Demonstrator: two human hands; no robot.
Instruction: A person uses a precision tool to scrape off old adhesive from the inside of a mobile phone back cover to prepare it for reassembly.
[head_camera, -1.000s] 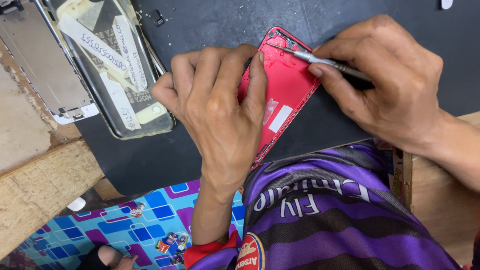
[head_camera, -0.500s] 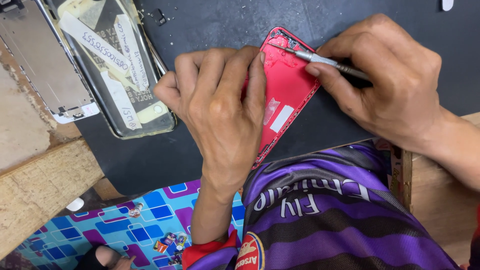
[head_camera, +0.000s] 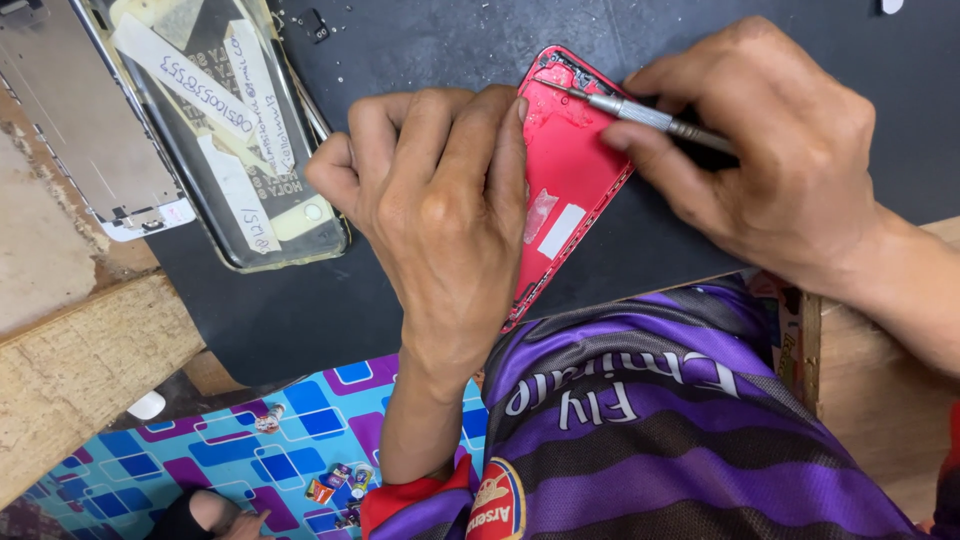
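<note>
A red phone housing (head_camera: 572, 175) lies open side up on a dark work mat (head_camera: 420, 50). My left hand (head_camera: 440, 200) presses flat over its left half, fingers bent along the housing's edge. A thin metal screwdriver (head_camera: 640, 113) is pinched in my right hand (head_camera: 770, 150), and its tip rests in the top corner of the housing. White and clear tape patches sit on the red inner surface below the tool.
A clear phone case (head_camera: 215, 120) with taped paper strips lies at the upper left, beside a silver phone frame (head_camera: 75, 130). A small black part (head_camera: 315, 25) sits near the top. A rough wooden edge (head_camera: 90, 370) borders the mat's left side. Purple striped shirt (head_camera: 680, 450) fills the bottom.
Both hands stay on the housing; the screwdriver tip holds at the same top corner. Only a slight shift of the view.
</note>
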